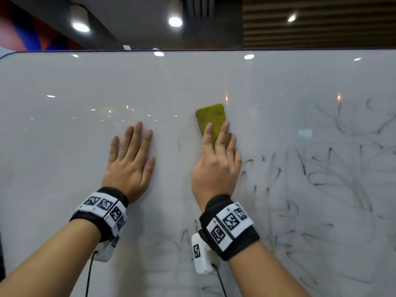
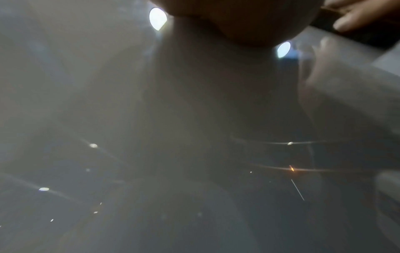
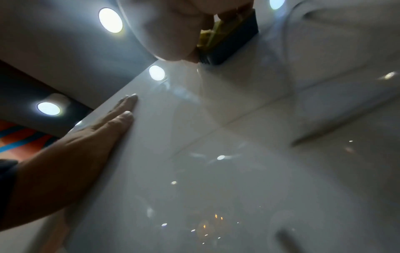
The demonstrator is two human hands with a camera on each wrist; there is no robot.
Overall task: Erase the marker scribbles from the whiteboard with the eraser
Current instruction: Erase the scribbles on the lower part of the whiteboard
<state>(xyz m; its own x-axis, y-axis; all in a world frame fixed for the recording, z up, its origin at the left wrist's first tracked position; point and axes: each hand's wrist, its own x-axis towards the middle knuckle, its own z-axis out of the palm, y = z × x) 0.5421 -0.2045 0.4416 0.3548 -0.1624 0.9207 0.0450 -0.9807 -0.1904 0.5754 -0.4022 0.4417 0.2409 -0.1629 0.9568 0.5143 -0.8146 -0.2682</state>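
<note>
A glossy whiteboard (image 1: 85,82) fills the head view. Dark marker scribbles (image 1: 321,179) cover its right half and lower middle. My right hand (image 1: 216,166) holds the yellow-green eraser (image 1: 211,116) against the board just left of the scribbles, fingers laid over its back and thumb at its side. In the right wrist view the eraser (image 3: 233,42) shows a yellow back and a dark felt face flat on the board under my right hand (image 3: 173,25). My left hand (image 1: 130,159) lies flat on the bare board to the left, fingers straight, also seen as the left hand (image 3: 86,145).
The board's top edge (image 1: 192,49) runs just below the ceiling lights (image 1: 175,21). Faint smears mark the board (image 1: 182,144) between the hands. The left wrist view is blurred, showing only the board surface (image 2: 194,137) with light reflections.
</note>
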